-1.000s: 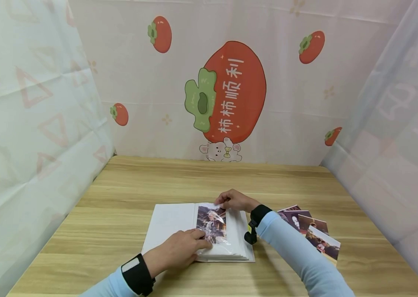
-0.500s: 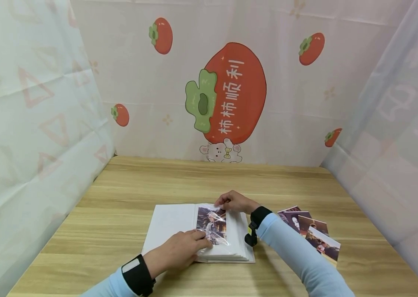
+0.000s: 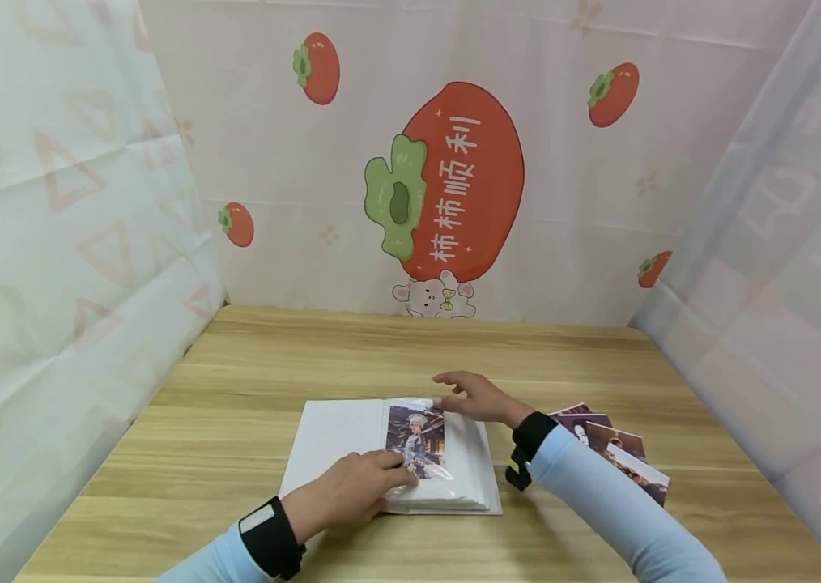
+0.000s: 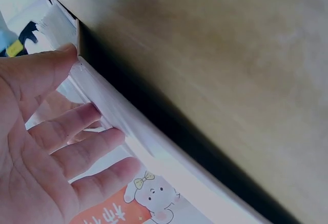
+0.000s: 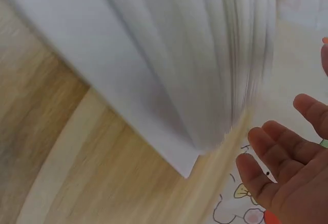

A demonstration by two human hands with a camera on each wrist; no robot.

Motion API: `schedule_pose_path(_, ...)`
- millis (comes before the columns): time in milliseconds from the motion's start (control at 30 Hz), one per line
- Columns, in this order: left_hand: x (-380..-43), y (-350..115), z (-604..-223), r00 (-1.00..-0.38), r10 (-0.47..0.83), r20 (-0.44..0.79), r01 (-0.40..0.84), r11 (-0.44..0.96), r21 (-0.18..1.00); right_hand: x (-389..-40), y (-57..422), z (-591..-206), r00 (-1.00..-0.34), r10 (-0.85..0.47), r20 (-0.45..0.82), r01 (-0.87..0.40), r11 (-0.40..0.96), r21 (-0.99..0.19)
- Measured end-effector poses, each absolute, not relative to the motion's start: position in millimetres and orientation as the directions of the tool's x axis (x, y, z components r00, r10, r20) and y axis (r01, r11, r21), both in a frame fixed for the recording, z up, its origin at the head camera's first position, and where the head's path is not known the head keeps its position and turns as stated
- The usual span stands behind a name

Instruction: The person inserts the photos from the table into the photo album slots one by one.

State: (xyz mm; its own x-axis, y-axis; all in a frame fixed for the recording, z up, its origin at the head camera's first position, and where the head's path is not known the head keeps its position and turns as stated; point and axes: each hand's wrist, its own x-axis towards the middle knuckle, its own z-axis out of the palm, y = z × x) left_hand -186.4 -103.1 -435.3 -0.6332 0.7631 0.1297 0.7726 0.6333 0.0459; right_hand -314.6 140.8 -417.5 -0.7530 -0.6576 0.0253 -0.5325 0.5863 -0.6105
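Note:
A white photo album (image 3: 338,429) lies opened on the wooden table, its inner cover at left and its thick block of pages at right. A photo of a person in a pale hat (image 3: 416,433) sits in the clear sleeve of the top page. My left hand (image 3: 352,488) rests on the near side of that page, fingers over the photo's lower part; in the left wrist view its thumb (image 4: 56,66) touches the album's edge. Over the page's far edge is my right hand (image 3: 482,398), fingers extended and holding nothing. The right wrist view shows it beside the album pages (image 5: 205,55).
Several loose photos (image 3: 636,470) lie fanned out on the wooden table (image 3: 294,348) to the right of the album, partly behind the right sleeve (image 3: 614,494). A white cloth with persimmon prints (image 3: 272,146) hangs behind the table, and other pale cloths hang at both sides.
My right hand has let go of the sleeve's far edge, spread its fingers and shifted slightly right. The left hand has stayed on the page.

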Motion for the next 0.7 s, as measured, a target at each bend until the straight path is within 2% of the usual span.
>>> schedule_pose_path(200,-188,-104,-435,-0.646,0.755,0.116,0.763,0.645,0.053,-292,163,-416,-0.727,-0.687,0.011,-0.614,0.642,-0.459)
schedule_pose_path(367,-188,-104,-437,-0.658,0.746,0.104,0.753,0.655,0.064,-271,179,-422,-0.709,-0.704,-0.037,-0.629,0.655,-0.418)
schedule_pose_path(700,-192,-103,-435,-0.632,0.766,0.117,0.774,0.631,0.051,-242,201,-438,-0.721,-0.679,-0.137,-0.591,0.706,-0.389)
